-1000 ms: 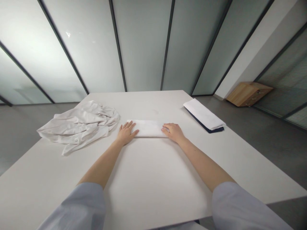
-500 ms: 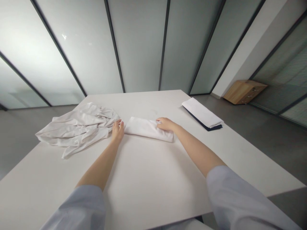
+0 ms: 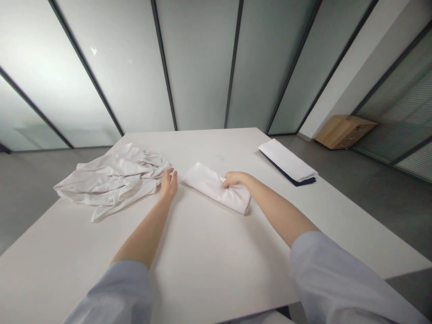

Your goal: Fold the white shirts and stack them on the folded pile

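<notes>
A folded white cloth (image 3: 205,182), perhaps a garment, lies slantwise near the middle of the table. My right hand (image 3: 234,179) pinches its upper edge toward the right end, wrinkling the fabric there. Beside the cloth's left end, my left hand (image 3: 169,183) rests with fingers apart and holds nothing. A crumpled white garment (image 3: 118,177) is spread out just left of that hand, close to its fingers; whether they touch cannot be made out.
On the table's right side lies a folded white cloth (image 3: 286,158) atop a dark folded cloth (image 3: 306,182). The white table (image 3: 216,261) has its far edge before frosted glass panels (image 3: 199,67). A wooden cabinet (image 3: 340,130) stands on the floor at right.
The folded cloth has turned, its right end swinging nearer to me and its left end moving away from my left hand. My right hand keeps hold of it.
</notes>
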Motion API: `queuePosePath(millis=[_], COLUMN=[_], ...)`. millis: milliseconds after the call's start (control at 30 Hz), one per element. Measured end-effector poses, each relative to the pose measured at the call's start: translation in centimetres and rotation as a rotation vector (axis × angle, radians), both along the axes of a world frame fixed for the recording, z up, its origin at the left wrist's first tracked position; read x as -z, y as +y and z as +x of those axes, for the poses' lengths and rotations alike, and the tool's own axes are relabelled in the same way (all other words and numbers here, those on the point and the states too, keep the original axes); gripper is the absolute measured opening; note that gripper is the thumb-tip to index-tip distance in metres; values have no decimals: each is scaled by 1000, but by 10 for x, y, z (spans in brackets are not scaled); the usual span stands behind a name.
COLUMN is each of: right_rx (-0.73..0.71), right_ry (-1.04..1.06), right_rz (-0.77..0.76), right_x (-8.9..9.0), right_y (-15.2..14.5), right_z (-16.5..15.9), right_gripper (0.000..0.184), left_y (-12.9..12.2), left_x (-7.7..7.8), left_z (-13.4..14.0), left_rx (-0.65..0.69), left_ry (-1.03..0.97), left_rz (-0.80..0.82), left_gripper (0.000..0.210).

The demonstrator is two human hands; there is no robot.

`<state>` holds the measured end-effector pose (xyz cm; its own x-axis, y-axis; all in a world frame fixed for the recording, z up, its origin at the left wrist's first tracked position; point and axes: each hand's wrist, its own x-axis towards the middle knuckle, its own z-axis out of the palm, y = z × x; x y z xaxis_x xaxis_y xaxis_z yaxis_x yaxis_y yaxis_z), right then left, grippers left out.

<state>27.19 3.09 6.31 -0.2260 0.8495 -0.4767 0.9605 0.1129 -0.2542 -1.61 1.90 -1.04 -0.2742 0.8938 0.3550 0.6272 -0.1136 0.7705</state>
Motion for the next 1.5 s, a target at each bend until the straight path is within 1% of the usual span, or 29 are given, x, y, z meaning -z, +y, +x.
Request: queuePosePath(millis=[100,167,233,333,400,533,633,700,767,833,900,967,1100,1167,1200,1233,1267,1300,1367,1433,1500], right_rx=[13,18,19,49,103,268,394,425,431,442,474,523,603,629,655,676,688,688,651,652,663], right_ry=[13,10,-38,-186,-257,-308,-369,-411,-439,-449,-442,-430,-374,-335,-327,-326,-331,-342,-353,-361,-370], right_rz=[36,85,150,226,269,429,482,523,581,644,703,765,858,829,782,719,647,571,492,507,558], right_x=[0,-2,-4,-6,-3,6,8,5,-2,-14,-30,-49,-88,-96,-95,-90,-81,-70,-42,-18,-3], right_y=[-6,-8,-9,-14,-20,-41,-54,-59,-62,-63,-62,-58,-37,-19,-10,-1,6,13,21,24,23], right_z=[4,12,26,57,83,134,160,171,178,184,191,201,230,245,251,256,260,262,263,262,261], right_gripper=[33,32,33,32,31,34,44,51,53,55,56,57,61,62,61,57,54,50,52,55,56], left_y=[-1,-1,-2,-3,-3,-3,-2,-1,-1,0,0,-1,-2,-2,-3,-3,-3,-3,-4,-4,-4], left_x=[-2,-4,-6,-6,-4,-3,-3,-3,-3,-3,-3,-4,-5,-6,-6,-6,-6,-6,-7,-7,-6], left_z=[0,0,1,2,4,7,8,8,8,8,8,7,8,8,8,9,9,9,9,9,9], left_rx=[4,12,15,15,36,81,77,74,67,53,45,42,29,20,17,17,18,20,23,27,29], left_ry=[14,26,32,32,38,60,51,37,21,10,5,5,6,9,13,20,28,37,50,55,62], left_rz=[-12,-20,-26,-35,-33,-21,-36,-40,-38,-41,-45,-52,-64,-56,-53,-53,-58,-67,-85,-97,-105], left_gripper=[41,40,39,38,39,40,38,36,34,34,35,36,38,37,36,34,32,30,28,30,33])
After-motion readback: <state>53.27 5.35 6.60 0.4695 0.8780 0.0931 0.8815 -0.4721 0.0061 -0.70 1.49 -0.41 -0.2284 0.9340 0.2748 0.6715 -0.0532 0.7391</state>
